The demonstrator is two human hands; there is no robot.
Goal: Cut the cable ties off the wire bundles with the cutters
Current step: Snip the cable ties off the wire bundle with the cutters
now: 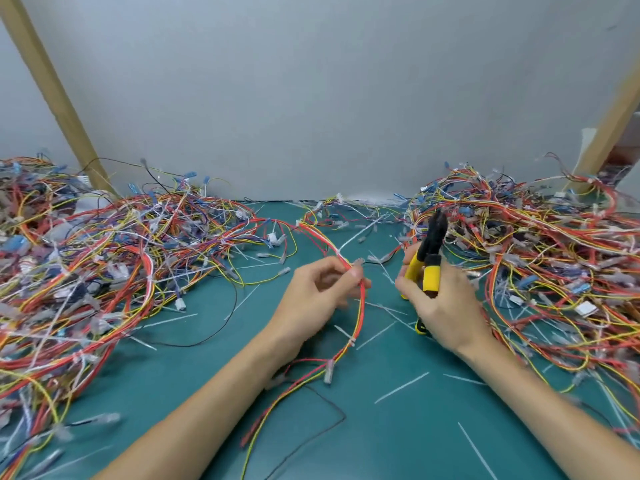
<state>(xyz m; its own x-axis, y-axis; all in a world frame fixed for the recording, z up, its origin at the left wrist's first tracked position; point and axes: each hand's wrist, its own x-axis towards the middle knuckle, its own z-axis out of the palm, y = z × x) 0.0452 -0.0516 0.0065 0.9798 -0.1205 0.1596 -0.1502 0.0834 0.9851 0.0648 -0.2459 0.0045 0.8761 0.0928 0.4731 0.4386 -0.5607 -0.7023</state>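
Observation:
My left hand (318, 292) pinches a red, orange and yellow wire bundle (360, 313) just above the green mat. The bundle arcs from the back of the table down past my left wrist. A white cable tie (350, 339) wraps it below my fingers. Another tie (341, 252) sits on the bundle above my fingers. My right hand (443, 306) grips the yellow-handled cutters (429, 258), jaws pointing up and away, a short way right of the bundle and not touching it.
A big tangle of loose wires (86, 271) covers the left of the green mat (381, 427), another heap (554, 258) the right. Cut white tie pieces (401, 388) lie scattered over the middle. A grey wall and two wooden posts (52, 91) stand behind.

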